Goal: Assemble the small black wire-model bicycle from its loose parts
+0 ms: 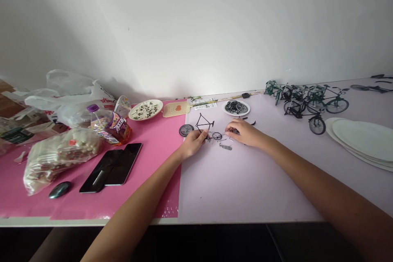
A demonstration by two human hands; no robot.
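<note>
My left hand [194,142] pinches a small black bicycle frame [204,122], which stands up above its fingers. A spoked black wheel [186,130] lies just left of that hand. My right hand [242,132] is closed over the lilac surface, fingertips together; whatever is between them is too small to name. Between the hands lie a small ring-shaped part [217,135], a grey-green flat piece [226,147] and several tiny bits. Behind my right hand, a white plate [225,110] holds black wheels.
Several miniature bicycles [307,98] stand at the right, near stacked white plates [365,139]. On the pink surface are phones [123,166], a mouse-like dark object [60,189], a stuffed plastic bag [64,155], a purple-capped bottle [110,126] and a plate of small parts [131,115].
</note>
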